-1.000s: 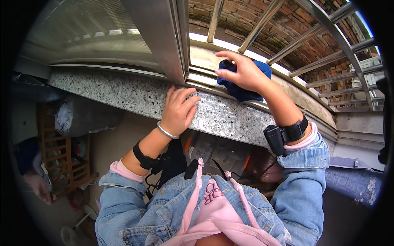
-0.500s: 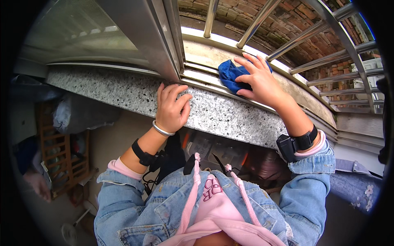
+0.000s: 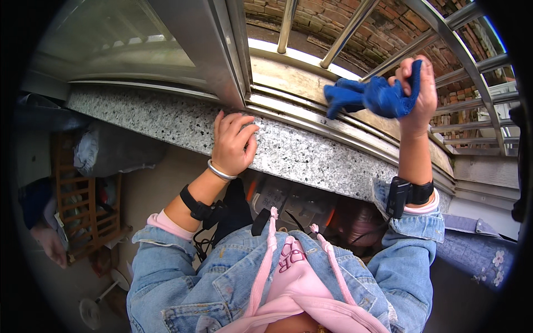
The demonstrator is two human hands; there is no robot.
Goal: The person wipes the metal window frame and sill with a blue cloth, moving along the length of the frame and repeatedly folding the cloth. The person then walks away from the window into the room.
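Note:
A blue cloth (image 3: 383, 97) is gripped in my right hand (image 3: 419, 97), raised near the metal bars at the window. Its loose end trails left over the outer ledge (image 3: 277, 69) and the window track (image 3: 300, 115); motion blurs part of the cloth. My left hand (image 3: 234, 143) rests on the speckled granite sill (image 3: 311, 152), fingers loosely bent and apart, nothing in them. Its fingertips lie close to the foot of the metal window frame (image 3: 222, 61).
Shiny metal bars (image 3: 350, 33) curve outside the opening, with a brick wall (image 3: 322, 22) beyond. At left are a sliding glass pane (image 3: 116, 50), a wooden rack (image 3: 83, 205) and another person's hand (image 3: 51, 244). Clear plastic boxes (image 3: 294, 202) stand under the sill.
My right hand has lifted the blue cloth off the window track and swung right, toward the bars. The cloth was bunched under the fingers and now hangs out. My left hand stays put.

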